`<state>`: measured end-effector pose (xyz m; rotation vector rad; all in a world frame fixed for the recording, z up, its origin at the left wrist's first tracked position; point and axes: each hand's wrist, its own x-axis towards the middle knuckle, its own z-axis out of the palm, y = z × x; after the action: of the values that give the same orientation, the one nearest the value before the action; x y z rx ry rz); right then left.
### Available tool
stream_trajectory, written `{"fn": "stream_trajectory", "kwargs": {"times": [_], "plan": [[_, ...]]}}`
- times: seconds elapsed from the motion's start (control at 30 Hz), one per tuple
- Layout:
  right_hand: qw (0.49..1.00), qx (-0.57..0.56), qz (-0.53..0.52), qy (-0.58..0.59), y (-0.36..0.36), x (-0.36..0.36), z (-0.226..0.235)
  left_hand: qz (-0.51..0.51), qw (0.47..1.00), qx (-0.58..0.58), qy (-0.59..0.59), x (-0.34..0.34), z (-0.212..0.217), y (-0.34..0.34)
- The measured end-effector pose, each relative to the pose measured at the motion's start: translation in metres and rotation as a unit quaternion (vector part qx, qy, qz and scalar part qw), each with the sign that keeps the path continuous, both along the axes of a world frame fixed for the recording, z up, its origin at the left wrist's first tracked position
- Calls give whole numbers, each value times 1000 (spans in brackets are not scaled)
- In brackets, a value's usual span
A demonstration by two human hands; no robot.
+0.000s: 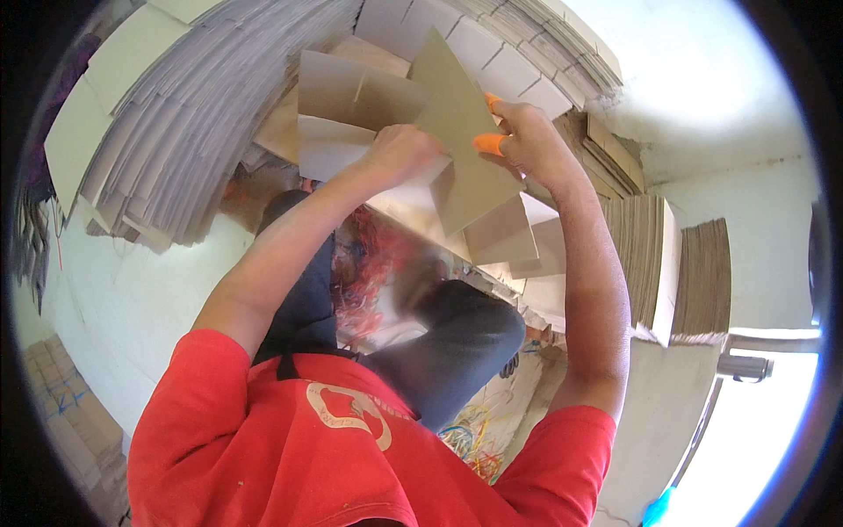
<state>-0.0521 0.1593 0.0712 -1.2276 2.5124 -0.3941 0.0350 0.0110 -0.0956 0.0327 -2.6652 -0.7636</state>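
Note:
A tall flat cardboard divider sheet (465, 132) stands tilted in front of me. My right hand (527, 140), with orange finger covers on the thumb and a finger, grips its right edge. My left hand (404, 156) is closed at the sheet's left side, its fingers pinching a cardboard strip; the fingertips are partly hidden. Left of that hand a slotted cardboard panel (347, 88) stands upright, with a paler panel (329, 147) nearer me. Smaller cardboard flaps (500, 233) stick out below the tall sheet, over the work surface.
Large stacks of cut cardboard (198, 114) rise at the left, and further cardboard rows (483, 53) line the back. More upright stacks (641, 255) stand at the right on a ledge. Red strands (373, 263) lie between my legs, and coloured straps (479, 439) are on the floor.

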Motion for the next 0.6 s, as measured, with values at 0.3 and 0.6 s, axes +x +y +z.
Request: {"fn": "stream_trajectory", "kwargs": {"times": [0.3,0.6], "plan": [[996,-60,-25,-60,27,21,-20,-13,1000,-24,-4,-2,-1,-4],[999,-30,-17,20,61,40,-119,-38,999,-21,24,-2,1,-4]]}}
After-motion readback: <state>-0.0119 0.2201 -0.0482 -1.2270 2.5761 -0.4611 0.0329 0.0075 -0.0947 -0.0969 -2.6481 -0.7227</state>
